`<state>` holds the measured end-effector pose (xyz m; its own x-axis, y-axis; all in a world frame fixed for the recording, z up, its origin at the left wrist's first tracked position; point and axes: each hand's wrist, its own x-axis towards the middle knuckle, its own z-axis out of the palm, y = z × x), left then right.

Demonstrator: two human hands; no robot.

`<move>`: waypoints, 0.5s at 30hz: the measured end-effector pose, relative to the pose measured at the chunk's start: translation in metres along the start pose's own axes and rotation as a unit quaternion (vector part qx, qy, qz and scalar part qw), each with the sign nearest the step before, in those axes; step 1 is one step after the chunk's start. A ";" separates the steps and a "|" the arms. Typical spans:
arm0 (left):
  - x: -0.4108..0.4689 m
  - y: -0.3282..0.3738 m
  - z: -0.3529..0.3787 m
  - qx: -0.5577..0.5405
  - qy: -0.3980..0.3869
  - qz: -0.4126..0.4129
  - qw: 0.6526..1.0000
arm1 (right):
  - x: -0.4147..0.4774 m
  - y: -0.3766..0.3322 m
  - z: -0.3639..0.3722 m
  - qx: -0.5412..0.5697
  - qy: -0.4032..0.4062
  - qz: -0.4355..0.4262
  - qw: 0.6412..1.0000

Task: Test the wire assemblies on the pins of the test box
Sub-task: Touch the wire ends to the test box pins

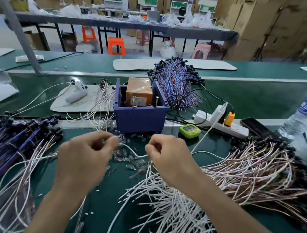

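Pinching one white wire (130, 151) in fingers (113, 141) of our left hand (85, 154) and right hand (167, 151), we held it over the counter (101, 201) near the test box (140, 117); its pins (133, 102) stood bare, and piles (243, 171) seemingly remained untested.

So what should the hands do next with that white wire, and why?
Probably lift the white wire so its ends touch the two pins on the blue test box. The left hand and right hand pinch it low, in front of the box, not yet at the pins.

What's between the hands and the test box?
Head view: small clear parts scattered on the green mat; a white wire runs from left hand to right hand.
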<state>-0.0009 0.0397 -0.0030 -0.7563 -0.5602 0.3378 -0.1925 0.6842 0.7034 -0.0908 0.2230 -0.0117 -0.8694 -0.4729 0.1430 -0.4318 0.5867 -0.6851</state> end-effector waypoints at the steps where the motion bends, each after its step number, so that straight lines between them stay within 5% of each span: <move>1: -0.005 0.012 0.002 -0.046 -0.044 0.037 0.997 | 0.002 -0.004 0.001 -0.014 0.010 -0.009 1.000; 7: 0.000 0.035 0.015 -0.014 -0.270 0.116 0.956 | 0.004 -0.009 -0.006 -0.014 0.096 -0.024 0.995; 15: 0.013 0.036 0.025 -0.119 -0.345 0.104 0.925 | -0.009 -0.008 -0.040 -0.019 0.067 -0.099 0.993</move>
<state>-0.0331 0.0692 0.0111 -0.9965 0.0594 0.0592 0.0826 0.5757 0.8135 -0.0895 0.2487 0.0210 -0.7901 -0.4905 0.3677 -0.6035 0.5173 -0.6068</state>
